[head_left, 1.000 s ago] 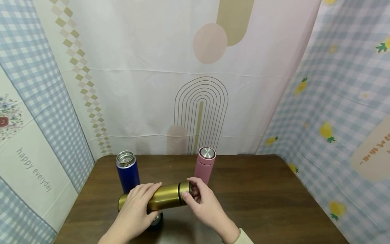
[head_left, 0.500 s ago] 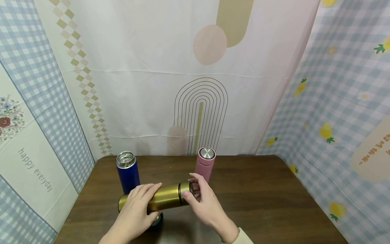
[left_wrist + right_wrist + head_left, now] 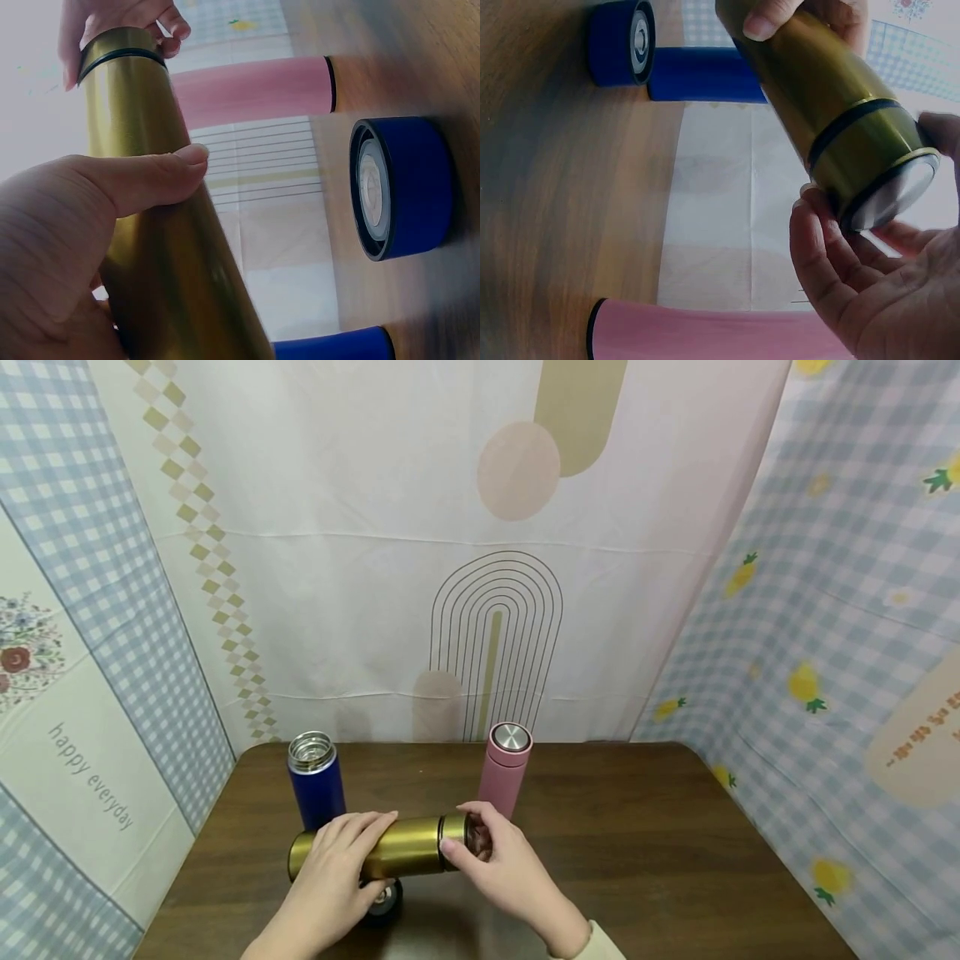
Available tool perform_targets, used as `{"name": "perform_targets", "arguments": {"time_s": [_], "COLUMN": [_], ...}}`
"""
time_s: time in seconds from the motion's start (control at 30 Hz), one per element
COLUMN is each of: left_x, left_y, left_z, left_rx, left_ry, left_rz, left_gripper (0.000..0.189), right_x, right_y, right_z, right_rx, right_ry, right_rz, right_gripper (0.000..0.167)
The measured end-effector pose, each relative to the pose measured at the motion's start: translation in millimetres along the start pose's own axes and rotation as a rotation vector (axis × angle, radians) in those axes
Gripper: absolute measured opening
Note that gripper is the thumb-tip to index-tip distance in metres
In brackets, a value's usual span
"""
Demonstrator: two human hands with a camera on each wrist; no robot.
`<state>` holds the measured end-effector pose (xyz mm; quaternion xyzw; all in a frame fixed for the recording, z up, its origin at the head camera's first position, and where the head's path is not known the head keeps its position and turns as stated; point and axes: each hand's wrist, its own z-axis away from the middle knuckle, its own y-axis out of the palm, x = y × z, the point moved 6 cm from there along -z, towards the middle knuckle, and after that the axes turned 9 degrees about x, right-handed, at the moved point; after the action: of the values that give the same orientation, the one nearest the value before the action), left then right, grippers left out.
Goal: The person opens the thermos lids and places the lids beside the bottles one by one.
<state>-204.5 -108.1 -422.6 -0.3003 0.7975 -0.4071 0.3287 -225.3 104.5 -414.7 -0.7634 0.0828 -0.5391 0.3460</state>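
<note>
My left hand [image 3: 333,877] grips the body of a gold thermos [image 3: 411,847], which lies nearly level above the table, its capped end to the right. In the left wrist view the thumb presses across the gold body. At that capped end my right hand [image 3: 517,877] holds the gold lid [image 3: 874,154], thumb on one side and fingers on the other. A dark ring separates lid and body. Behind the left hand stands a blue thermos [image 3: 318,793], upright and uncapped. Its blue lid [image 3: 416,187] lies on the table under the gold thermos, partly hidden in the head view.
A pink thermos [image 3: 504,781] with a steel-topped lid stands upright behind my right hand. All of this is over a brown wooden table [image 3: 637,860]. Patterned cloths hang behind it and at both sides, with a pale one [image 3: 360,610] at the back.
The gold thermos has tipped slightly, its lid end a bit lower. My right fingers have shifted around the lid, and the left hand keeps its grip.
</note>
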Motion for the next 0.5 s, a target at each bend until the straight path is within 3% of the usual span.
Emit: {"name": "perform_targets", "arguments": {"time_s": [0.33,0.5], "left_x": [7.9,9.9], "left_y": [-0.9,-2.0], "left_z": [3.3,3.8], "left_rx": [0.040,0.062], "left_ry": [-0.039,-0.047], "left_rz": [-0.021,-0.034], "left_gripper": [0.085,0.084], "right_x": [14,19], "right_y": [4,5], "right_z": [2.8,4.6], "right_rx": [0.041,0.056], "right_ry": [-0.267,-0.343], "right_rz": [0.062,0.140], "right_gripper": [0.061,0.067]}}
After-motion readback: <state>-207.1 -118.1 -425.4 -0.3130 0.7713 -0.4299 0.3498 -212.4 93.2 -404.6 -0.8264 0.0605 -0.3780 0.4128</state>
